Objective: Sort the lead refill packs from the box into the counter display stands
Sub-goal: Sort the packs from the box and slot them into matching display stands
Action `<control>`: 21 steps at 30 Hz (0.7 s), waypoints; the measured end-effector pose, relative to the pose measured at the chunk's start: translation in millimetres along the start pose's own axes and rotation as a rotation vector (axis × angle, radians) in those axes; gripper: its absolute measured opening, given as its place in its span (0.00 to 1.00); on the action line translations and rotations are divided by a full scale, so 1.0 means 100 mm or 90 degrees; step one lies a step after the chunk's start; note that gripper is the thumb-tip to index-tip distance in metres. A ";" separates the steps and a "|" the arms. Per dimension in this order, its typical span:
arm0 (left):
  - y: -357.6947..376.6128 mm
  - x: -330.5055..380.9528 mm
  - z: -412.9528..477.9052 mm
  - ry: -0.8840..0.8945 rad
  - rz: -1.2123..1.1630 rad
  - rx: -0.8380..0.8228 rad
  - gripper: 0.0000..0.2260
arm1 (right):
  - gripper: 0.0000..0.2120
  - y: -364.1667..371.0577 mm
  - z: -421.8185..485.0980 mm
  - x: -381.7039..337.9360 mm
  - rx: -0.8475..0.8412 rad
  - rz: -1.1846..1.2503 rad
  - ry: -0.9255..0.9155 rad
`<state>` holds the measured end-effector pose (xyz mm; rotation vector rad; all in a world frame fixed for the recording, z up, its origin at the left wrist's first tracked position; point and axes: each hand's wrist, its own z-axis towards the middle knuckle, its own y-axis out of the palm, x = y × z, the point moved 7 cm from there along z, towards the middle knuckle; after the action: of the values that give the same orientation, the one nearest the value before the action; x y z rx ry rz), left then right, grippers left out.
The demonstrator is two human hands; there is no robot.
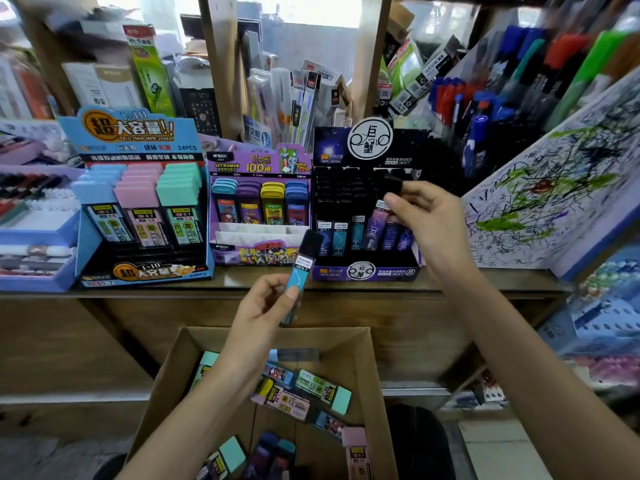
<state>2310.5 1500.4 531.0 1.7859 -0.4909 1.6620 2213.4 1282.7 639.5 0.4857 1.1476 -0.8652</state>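
My left hand grips a slim teal lead refill pack with a black cap, upright, in front of the counter edge. My right hand pinches the black cap of a purple refill pack standing in the dark zodiac display stand on the right. The purple Ultraman stand sits in the middle and the blue large-capacity stand on the left. Below, the cardboard box holds several loose refill packs.
The wooden counter carries the stands. A scribbled test-paper board leans at the right, with pen racks behind it. A tray of erasers and pens sits at the far left. Shelves of stationery fill the background.
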 end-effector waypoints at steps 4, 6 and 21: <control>-0.06 -0.02 0.00 0.000 0.002 0.025 0.10 | 0.11 0.10 0.01 0.14 -0.032 -0.073 0.021; -0.08 -0.01 -0.01 0.002 0.018 0.031 0.10 | 0.15 0.13 -0.01 0.20 -0.039 -0.082 0.033; 0.09 0.06 0.05 0.037 0.060 0.010 0.06 | 0.18 0.25 -0.11 0.04 0.000 -0.603 -0.094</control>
<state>2309.0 1492.0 538.4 1.7445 -0.5447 1.7823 2227.0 1304.1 629.1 -0.1686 1.2334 -1.6777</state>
